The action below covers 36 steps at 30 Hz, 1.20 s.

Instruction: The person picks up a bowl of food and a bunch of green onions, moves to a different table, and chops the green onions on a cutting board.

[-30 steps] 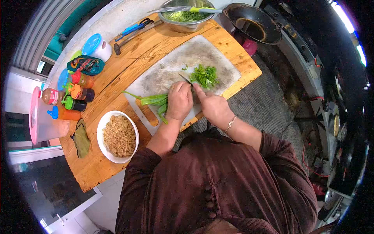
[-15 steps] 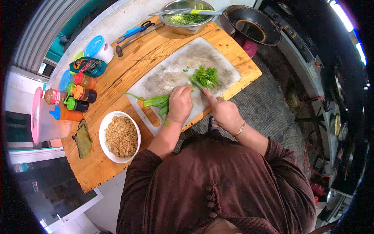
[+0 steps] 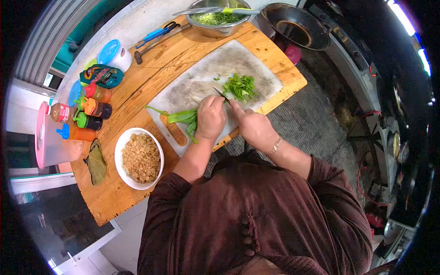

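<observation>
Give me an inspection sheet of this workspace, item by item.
Surface: wooden table with a stained pale cutting board on it.
Job's things: knife blade beside chopped greens; uncut green stalks lie on the board.
Clutter: white bowl of brown crumbs, sauce bottles, scissors, metal bowl of greens.
Hands: left hand presses the stalks; right hand grips the knife.
Cables: red cable on the floor, right.
Surroundings: dark wok beyond the table; grey floor mat.

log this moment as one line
left hand: pinning green stalks | right hand: gripping knife | knife: beside chopped greens | surface: cutting board
</observation>
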Each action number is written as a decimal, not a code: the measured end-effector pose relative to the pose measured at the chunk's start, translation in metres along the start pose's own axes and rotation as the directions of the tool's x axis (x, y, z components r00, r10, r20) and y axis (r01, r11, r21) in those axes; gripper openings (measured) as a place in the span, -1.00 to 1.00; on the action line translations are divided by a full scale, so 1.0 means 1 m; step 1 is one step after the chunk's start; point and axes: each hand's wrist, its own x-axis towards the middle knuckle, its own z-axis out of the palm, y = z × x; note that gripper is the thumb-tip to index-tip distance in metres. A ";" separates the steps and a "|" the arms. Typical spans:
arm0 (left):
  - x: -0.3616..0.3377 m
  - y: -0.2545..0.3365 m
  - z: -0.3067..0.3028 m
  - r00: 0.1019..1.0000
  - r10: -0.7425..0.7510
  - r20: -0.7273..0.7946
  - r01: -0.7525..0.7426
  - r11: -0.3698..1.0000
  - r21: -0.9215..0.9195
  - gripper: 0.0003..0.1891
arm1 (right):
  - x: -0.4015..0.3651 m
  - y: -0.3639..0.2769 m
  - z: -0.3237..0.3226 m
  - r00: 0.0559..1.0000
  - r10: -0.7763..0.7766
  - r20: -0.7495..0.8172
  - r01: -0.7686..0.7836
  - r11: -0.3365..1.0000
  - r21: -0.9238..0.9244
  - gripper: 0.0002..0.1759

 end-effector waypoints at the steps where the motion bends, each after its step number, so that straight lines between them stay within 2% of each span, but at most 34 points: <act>1: 0.000 0.000 0.001 1.000 -0.012 0.002 0.012 1.000 -0.002 -0.78 | 0.012 0.002 0.005 1.000 -0.005 -0.004 0.005 1.000 0.001 -0.25; 5: 0.000 0.001 0.002 0.998 -0.053 -0.033 0.052 0.998 -0.023 -0.82 | 0.022 0.000 0.009 0.999 0.023 0.038 -0.023 1.000 -0.022 -0.26; 9: 0.001 0.002 0.001 0.989 -0.093 -0.118 0.091 0.996 -0.024 -0.90 | -0.009 0.003 0.001 0.998 0.026 0.058 -0.022 0.997 -0.068 -0.24; 11: 0.000 0.002 -0.001 0.989 -0.109 -0.096 0.107 0.994 -0.029 -0.94 | -0.028 0.007 -0.005 0.997 0.045 0.069 -0.038 0.994 -0.100 -0.24; 15: -0.003 -0.004 0.002 0.996 -0.075 -0.044 0.075 0.997 -0.010 -0.97 | -0.028 0.022 0.000 0.998 0.048 0.030 -0.046 0.998 -0.038 -0.26; 20: -0.004 -0.008 0.002 0.997 -0.074 -0.038 0.073 0.997 -0.025 -0.98 | -0.006 0.016 0.000 0.996 0.083 0.031 -0.084 0.996 0.026 -0.28; 23: -0.004 -0.008 0.001 0.997 -0.068 -0.035 0.066 0.997 -0.030 -0.97 | -0.018 0.004 -0.008 0.999 0.044 -0.008 -0.044 0.998 -0.048 -0.27; 26: -0.005 -0.007 0.002 0.997 -0.065 -0.042 0.063 0.997 -0.037 -0.96 | -0.022 -0.002 -0.013 0.998 0.049 0.044 -0.045 0.995 -0.093 -0.24; 29: -0.005 -0.006 0.003 0.995 -0.069 -0.065 0.065 0.996 -0.061 -0.94 | -0.018 -0.004 -0.011 0.998 0.029 0.052 -0.025 0.998 -0.065 -0.24; 32: -0.005 -0.003 0.003 0.997 -0.045 -0.059 0.041 0.997 -0.066 -0.92 | -0.003 -0.001 0.002 1.000 -0.007 -0.017 0.006 0.997 -0.072 -0.27; 36: -0.006 -0.004 0.004 0.999 -0.043 -0.032 0.042 0.999 -0.031 -0.90 | 0.016 -0.008 0.010 1.000 0.014 0.008 -0.013 0.992 -0.122 -0.27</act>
